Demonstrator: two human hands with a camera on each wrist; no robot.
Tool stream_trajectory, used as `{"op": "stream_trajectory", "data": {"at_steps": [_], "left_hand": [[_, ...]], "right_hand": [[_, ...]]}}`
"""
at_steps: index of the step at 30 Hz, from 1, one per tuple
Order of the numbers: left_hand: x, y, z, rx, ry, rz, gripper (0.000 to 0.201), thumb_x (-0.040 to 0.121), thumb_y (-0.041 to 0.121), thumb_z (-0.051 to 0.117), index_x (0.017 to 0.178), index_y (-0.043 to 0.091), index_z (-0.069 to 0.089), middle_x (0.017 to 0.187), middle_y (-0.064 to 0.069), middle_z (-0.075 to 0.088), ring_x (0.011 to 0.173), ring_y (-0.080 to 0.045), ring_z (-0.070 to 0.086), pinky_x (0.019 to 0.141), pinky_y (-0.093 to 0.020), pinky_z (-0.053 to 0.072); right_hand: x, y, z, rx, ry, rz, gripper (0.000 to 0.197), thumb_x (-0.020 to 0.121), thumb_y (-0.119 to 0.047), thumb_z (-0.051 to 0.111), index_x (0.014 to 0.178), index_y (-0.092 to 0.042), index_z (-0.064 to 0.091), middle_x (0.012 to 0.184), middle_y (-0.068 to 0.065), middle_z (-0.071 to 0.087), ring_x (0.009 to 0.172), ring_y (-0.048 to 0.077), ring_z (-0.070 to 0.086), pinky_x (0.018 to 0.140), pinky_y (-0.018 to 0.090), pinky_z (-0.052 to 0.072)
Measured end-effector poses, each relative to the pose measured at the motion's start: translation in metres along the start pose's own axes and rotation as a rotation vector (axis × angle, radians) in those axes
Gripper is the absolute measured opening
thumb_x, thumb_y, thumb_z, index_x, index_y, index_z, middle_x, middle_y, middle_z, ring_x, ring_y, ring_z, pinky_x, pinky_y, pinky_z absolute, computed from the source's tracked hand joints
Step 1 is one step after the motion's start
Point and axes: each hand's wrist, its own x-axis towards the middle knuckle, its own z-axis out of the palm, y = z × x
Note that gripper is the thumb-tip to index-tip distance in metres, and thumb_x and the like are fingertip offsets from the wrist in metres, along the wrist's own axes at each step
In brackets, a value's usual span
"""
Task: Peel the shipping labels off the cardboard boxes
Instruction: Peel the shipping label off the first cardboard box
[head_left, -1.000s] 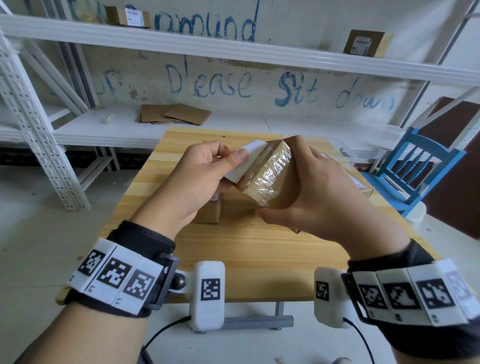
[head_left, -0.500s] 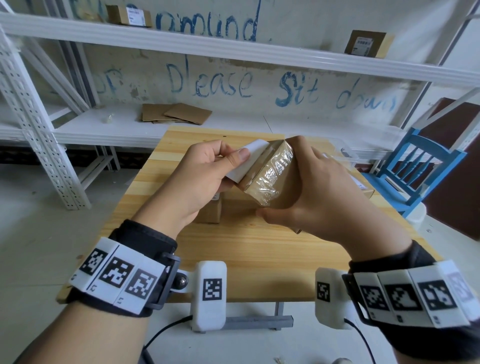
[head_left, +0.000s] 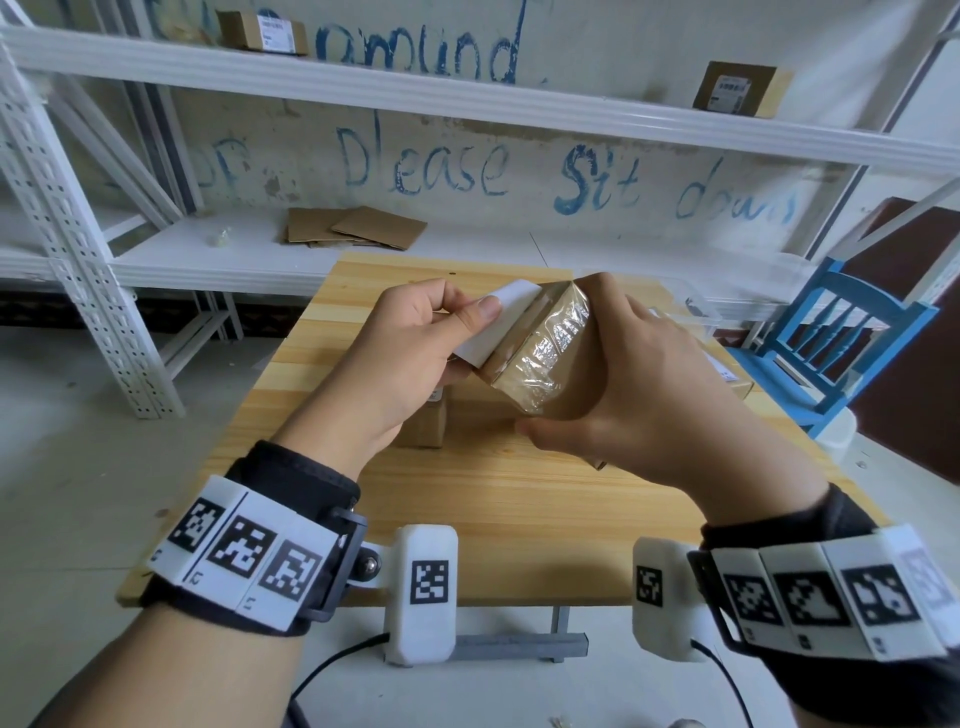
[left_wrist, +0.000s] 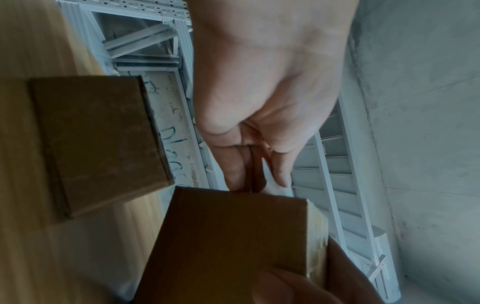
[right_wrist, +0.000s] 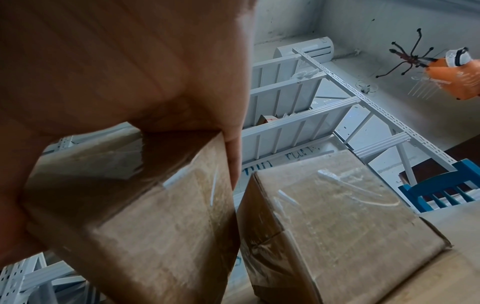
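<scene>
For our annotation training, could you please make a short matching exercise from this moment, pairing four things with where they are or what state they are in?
Things:
1. white label
2. taped box
3. flattened cardboard
4. blue chair

Place or state:
A. lying on the lower shelf
B. pinched by the left hand
C. standing right of the table
D. gripped by the right hand

Pairs: 1-B, 2-D, 3-A, 4-C
</scene>
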Motion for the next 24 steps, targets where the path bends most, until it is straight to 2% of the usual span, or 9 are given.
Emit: {"op": "stream_trajectory", "data": {"at_steps": [4, 9, 13, 16, 20, 24], "left_hand": [[0.0004, -0.0004, 0.0002, 0.012, -0.003, 0.002, 0.024, 0.098, 0.023, 0.065, 0.075, 0.02, 0.059, 0.088, -0.008, 0.07, 0.08, -0.018, 0.065, 0.077, -0.038, 0.055], [-0.001, 0.0008, 0.0003, 0.017, -0.005, -0.002, 0.025, 0.099, 0.024, 0.064, 0.075, 0.021, 0.059, 0.088, -0.005, 0.069, 0.082, -0.017, 0.065, 0.079, -0.039, 0.055], [-0.0013, 0.0013, 0.0013, 0.006, 0.01, -0.014, 0.025, 0.098, 0.025, 0.066, 0.074, 0.021, 0.061, 0.091, -0.006, 0.069, 0.084, -0.019, 0.066, 0.085, -0.044, 0.056], [-0.0019, 0.0022, 0.0016, -0.002, 0.011, -0.022, 0.024, 0.098, 0.025, 0.066, 0.074, 0.021, 0.061, 0.092, -0.007, 0.069, 0.086, -0.021, 0.066, 0.085, -0.043, 0.055], [-0.0031, 0.0041, 0.0016, 0.004, 0.003, -0.029, 0.023, 0.098, 0.027, 0.065, 0.076, 0.021, 0.061, 0.095, -0.009, 0.07, 0.088, -0.022, 0.066, 0.093, -0.05, 0.056], [-0.0038, 0.0054, 0.0024, -0.003, 0.005, -0.034, 0.024, 0.098, 0.025, 0.065, 0.076, 0.019, 0.06, 0.091, -0.007, 0.07, 0.084, -0.021, 0.066, 0.095, -0.052, 0.054]], "right_hand": [[-0.0004, 0.0005, -0.0005, 0.005, -0.001, 0.003, 0.084, 0.055, -0.066, 0.081, 0.12, -0.031, 0.042, 0.096, -0.011, 0.055, 0.081, 0.01, 0.054, 0.064, 0.017, 0.039], [-0.0005, -0.0003, -0.0007, 0.01, 0.001, 0.001, 0.083, 0.055, -0.064, 0.082, 0.12, -0.03, 0.042, 0.097, -0.01, 0.056, 0.081, 0.013, 0.055, 0.064, 0.014, 0.037], [0.0, -0.0004, -0.0005, 0.004, 0.003, 0.004, 0.083, 0.055, -0.064, 0.081, 0.12, -0.029, 0.043, 0.097, -0.01, 0.056, 0.081, 0.014, 0.055, 0.063, 0.011, 0.035], [-0.0001, -0.0002, -0.0003, 0.002, 0.003, 0.006, 0.084, 0.055, -0.064, 0.082, 0.12, -0.029, 0.044, 0.098, -0.01, 0.056, 0.082, 0.015, 0.055, 0.064, 0.011, 0.035], [-0.0001, 0.0002, 0.0, -0.002, 0.002, 0.003, 0.085, 0.055, -0.065, 0.082, 0.122, -0.029, 0.044, 0.098, -0.009, 0.056, 0.081, 0.016, 0.055, 0.064, 0.014, 0.037], [0.0008, 0.0, -0.0003, -0.002, 0.0, 0.007, 0.086, 0.054, -0.066, 0.08, 0.122, -0.029, 0.043, 0.097, -0.01, 0.055, 0.08, 0.011, 0.054, 0.063, 0.011, 0.035]]}}
